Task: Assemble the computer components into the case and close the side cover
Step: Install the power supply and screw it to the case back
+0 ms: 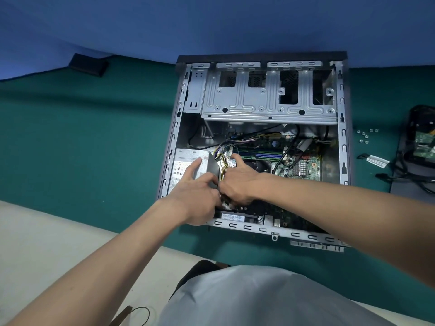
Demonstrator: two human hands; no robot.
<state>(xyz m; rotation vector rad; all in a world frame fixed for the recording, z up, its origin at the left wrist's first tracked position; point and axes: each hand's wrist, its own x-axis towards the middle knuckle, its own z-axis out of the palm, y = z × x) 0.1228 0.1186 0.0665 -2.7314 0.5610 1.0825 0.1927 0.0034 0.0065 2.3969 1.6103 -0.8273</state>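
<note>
Open case [343,147] on the mat [94,137], board [303,169] already in, left hand [197,196] gripping the power supply [184,167] in its corner, right hand [237,182] curled round the cables [223,164], while drive [423,142] and screws [366,135] wait outside, cover off.

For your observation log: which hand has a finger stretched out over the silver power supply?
The left hand: its forefinger lies straight on the power supply; the right hand reaches among the cables.

wall [211,24]: plain blue | table cover [82,137]: green cloth | floor [47,243]: pale cream
</note>
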